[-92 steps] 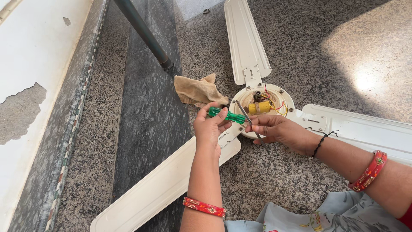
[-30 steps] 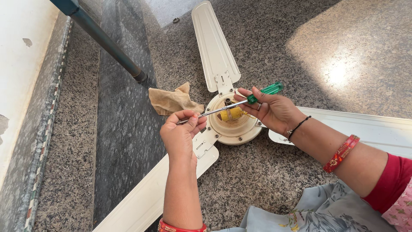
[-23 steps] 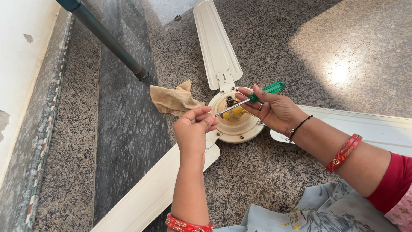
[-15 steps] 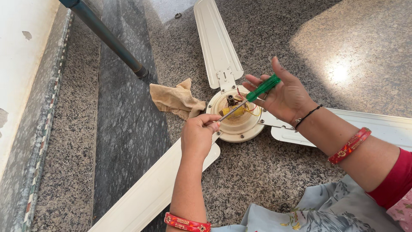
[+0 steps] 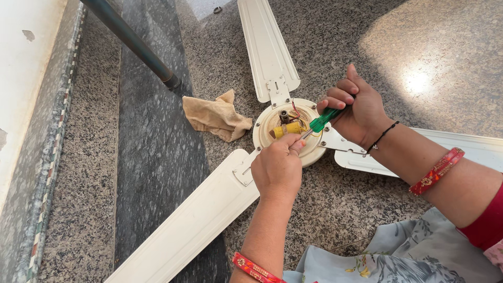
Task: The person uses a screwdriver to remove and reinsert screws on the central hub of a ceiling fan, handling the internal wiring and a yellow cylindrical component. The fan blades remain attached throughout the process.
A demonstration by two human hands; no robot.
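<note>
Gripping a green-handled screwdriver [image 5: 320, 119], the right hand [image 5: 353, 110] has its fingers curled tight around the handle, thumb side up. Half a second back that hand was looser, palm lifted and fingers fanned above the tool; now it has closed down and dropped closer to the hub. The left hand [image 5: 277, 167] has moved too: it sat lower on the rim before, and now its fingertips pinch together at the metal shaft, right where the tip meets the motor housing [image 5: 285, 131]. Judgement: the tool has gone from being carried to being seated and steadied, so the work at the hub looks ready for turning.

Screwdriver's position: over the open middle of the ceiling fan, which lies flat on the granite floor [image 5: 314, 47]. Long axis runs from upper right to lower left in the head view, handle high toward the right hand, tip slanting down and left to the hub beside the yellow part [image 5: 285, 129] and red wires. Exact point of contact hidden under the left fingers; cannot tell which screw, if any.

Around it: three cream blades, one running up [image 5: 264, 47], one down-left [image 5: 188, 225], one right [image 5: 461, 147]. Tan rag [image 5: 215, 115] crumpled just left of the hub. Dark pipe [image 5: 133, 42] slanting along the darker strip of stone.
</note>
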